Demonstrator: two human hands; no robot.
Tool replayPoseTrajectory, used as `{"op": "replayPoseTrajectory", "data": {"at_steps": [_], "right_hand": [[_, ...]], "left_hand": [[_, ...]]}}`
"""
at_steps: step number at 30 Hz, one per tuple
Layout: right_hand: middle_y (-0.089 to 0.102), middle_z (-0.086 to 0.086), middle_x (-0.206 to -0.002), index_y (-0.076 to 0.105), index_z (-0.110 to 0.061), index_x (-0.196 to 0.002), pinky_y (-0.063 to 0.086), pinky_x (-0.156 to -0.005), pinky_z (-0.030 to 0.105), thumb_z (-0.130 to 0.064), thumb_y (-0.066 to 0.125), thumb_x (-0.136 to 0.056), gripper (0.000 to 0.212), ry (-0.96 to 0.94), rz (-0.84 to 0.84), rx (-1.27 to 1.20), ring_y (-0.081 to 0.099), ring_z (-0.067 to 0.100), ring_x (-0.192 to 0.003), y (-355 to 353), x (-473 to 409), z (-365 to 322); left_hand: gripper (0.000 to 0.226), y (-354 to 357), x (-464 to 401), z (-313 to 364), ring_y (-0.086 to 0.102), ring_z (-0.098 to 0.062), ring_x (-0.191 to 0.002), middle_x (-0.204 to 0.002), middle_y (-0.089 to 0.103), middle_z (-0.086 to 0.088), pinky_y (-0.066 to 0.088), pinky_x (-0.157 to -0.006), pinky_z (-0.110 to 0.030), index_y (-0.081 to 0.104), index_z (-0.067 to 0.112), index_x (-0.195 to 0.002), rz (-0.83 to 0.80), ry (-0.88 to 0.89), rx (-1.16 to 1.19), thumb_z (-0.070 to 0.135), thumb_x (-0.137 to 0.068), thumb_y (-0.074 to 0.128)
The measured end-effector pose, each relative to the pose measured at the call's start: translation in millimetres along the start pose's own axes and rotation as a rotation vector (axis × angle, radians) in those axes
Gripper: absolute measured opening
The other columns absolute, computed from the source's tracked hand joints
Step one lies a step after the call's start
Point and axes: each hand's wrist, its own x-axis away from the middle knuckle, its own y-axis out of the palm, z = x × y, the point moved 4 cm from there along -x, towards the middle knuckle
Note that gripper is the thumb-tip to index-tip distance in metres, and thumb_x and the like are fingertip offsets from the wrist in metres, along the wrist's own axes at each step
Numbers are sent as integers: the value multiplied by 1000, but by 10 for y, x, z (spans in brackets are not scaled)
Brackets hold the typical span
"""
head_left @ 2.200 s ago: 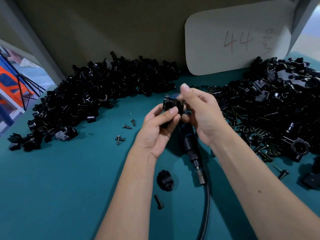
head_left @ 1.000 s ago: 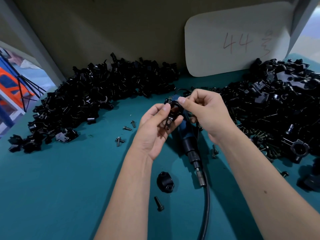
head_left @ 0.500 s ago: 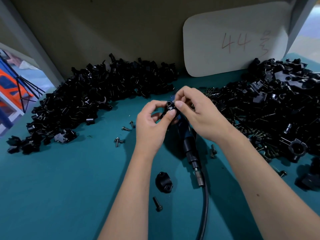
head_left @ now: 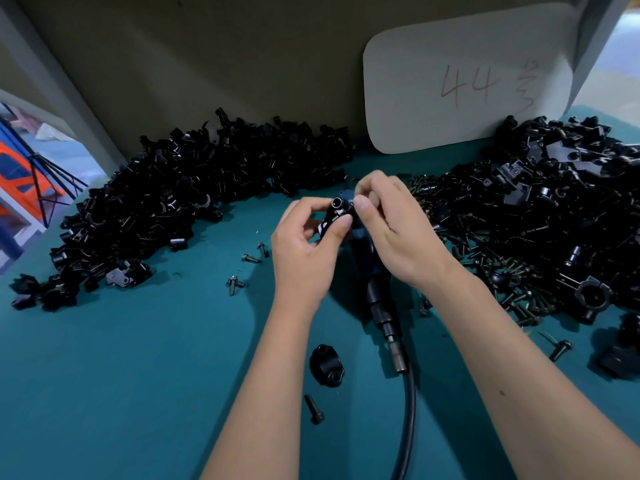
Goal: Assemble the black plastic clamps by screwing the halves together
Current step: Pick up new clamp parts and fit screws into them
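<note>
The left hand (head_left: 304,251) pinches a clamp (head_left: 335,216) above the table (head_left: 138,375); the right hand (head_left: 391,230) curls its fingers against it, apparently fitting a part. Likely early going: a loose half (head_left: 326,365), a screw (head_left: 314,409) and large piles (head_left: 194,188) await.

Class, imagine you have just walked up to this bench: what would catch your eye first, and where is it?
First, the two hands at the centre: the left hand and the right hand both pinch one small black clamp above the teal table. Next, the big heaps of black parts, one at back left, one at right. A white card marked 44 leans on the back wall.
</note>
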Motion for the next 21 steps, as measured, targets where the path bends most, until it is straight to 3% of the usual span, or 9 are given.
{"op": "replayPoseTrajectory", "data": {"at_steps": [4,7,12,16,19,21], "right_hand": [[42,2,-76,42,-28,-74,29,-67,24,-31,45,-110,37,-9,-66,56,41,10,-79,-1,-22,1],[41,2,-71,40,-27,-62,29,-63,31,-41,44,-109,49,39,-9,83,41,11,-69,-30,-24,12],[43,0,-87,48,-24,-86,36,-72,29,-34,43,-110,27,-2,-24,50,44,15,-83,22,21,13],[41,1,-78,55,-19,-70,36,-66,34,-49,42,-106,49,6,11,105,44,11,-74,-25,-8,12],[42,-2,-82,45,-31,-75,35,-68,32,-46,39,-108,36,-10,-26,96,47,13,-78,-26,9,26],[41,-2,-82,47,-33,-72,39,-70,35,-40,44,-108,37,-9,-29,73,47,15,-78,-10,0,18]], "left_hand": [[16,11,25,17,68,-36,-101,-108,69,-8,56,-93,-59,70,25,-101,-72,-18,20,22,-87,76],[14,21,26,21,69,-38,-100,-108,70,-10,55,-94,-60,69,25,-100,-92,-54,53,22,-87,75],[16,6,31,17,71,-42,-95,-108,71,-12,57,-92,-59,69,19,-102,-89,-94,108,20,-87,75],[22,29,37,34,69,-36,-102,-111,70,-9,55,-94,-58,69,15,-106,-113,-54,21,24,-88,76],[20,32,36,23,72,-38,-95,-107,71,-10,58,-90,-58,68,14,-105,-105,-88,80,23,-88,75],[20,38,41,15,74,-36,-90,-106,71,-11,59,-89,-58,68,13,-105,-110,-94,93,22,-88,75]]}}
